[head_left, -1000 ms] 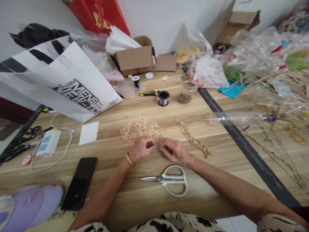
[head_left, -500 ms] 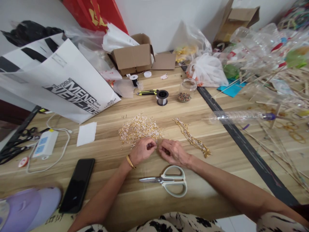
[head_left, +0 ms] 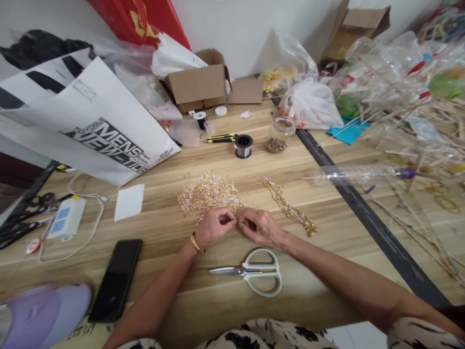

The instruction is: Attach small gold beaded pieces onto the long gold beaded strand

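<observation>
My left hand point(head_left: 217, 227) is closed in a pinch at the near edge of a pile of small gold and pale beads point(head_left: 209, 194). Close by on its right, my right hand point(head_left: 262, 228) pinches too, its fingertips almost meeting the left ones. Whatever lies between the fingertips is too small to make out. Scissors point(head_left: 259, 272) with pale handles lie just below both hands, blades pointing left. Right of the pile, a bundle of gold beaded strands point(head_left: 288, 206) stretches diagonally across the wooden table point(head_left: 174, 295).
Beyond the pile stand a wire spool point(head_left: 243, 146), a utility knife point(head_left: 220, 138) and a glass jar point(head_left: 281, 134) of beads. A phone point(head_left: 115, 280) and a power strip point(head_left: 67, 218) lie left. Plastic bottles point(head_left: 385, 63) and sticks crowd the right. A large paper bag point(head_left: 105, 121) leans at left.
Both hands keep nearly the same place and pinch, with only slight finger movement. The whole view has shifted very slightly.
</observation>
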Available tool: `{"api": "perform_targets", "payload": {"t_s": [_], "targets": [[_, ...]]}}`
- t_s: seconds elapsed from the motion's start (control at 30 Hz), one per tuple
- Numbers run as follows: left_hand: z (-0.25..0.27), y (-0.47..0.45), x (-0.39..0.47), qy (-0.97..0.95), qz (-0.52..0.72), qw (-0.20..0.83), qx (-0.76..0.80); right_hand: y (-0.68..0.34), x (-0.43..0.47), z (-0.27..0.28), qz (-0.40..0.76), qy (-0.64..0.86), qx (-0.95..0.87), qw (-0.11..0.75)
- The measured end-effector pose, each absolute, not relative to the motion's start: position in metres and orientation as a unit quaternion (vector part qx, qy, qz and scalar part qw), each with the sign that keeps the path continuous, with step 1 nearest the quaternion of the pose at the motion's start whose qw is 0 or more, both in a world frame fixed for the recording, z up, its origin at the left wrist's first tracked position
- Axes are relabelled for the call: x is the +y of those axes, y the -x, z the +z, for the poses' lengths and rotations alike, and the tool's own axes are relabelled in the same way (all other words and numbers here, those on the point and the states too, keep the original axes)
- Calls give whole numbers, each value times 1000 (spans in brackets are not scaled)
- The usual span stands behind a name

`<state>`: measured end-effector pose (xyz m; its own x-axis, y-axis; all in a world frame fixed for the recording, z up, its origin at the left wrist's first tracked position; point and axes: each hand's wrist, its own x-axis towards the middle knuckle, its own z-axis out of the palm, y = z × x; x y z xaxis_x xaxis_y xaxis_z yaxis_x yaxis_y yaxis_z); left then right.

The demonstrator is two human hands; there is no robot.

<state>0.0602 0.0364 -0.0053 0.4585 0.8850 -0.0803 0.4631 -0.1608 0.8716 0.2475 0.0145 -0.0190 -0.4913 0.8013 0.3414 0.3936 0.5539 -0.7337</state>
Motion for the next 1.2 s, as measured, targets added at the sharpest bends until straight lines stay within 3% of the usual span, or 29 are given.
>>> {"api": "perform_targets", "payload": {"t_s": [0.3, 1.2], "targets": [[-8, -59, 40, -658, 275, 535, 454, -247, 15, -18, 293, 371, -806, 357], [-6, -61, 40, -641, 273, 560, 448, -247, 15, -15, 297, 368, -803, 362]]}}
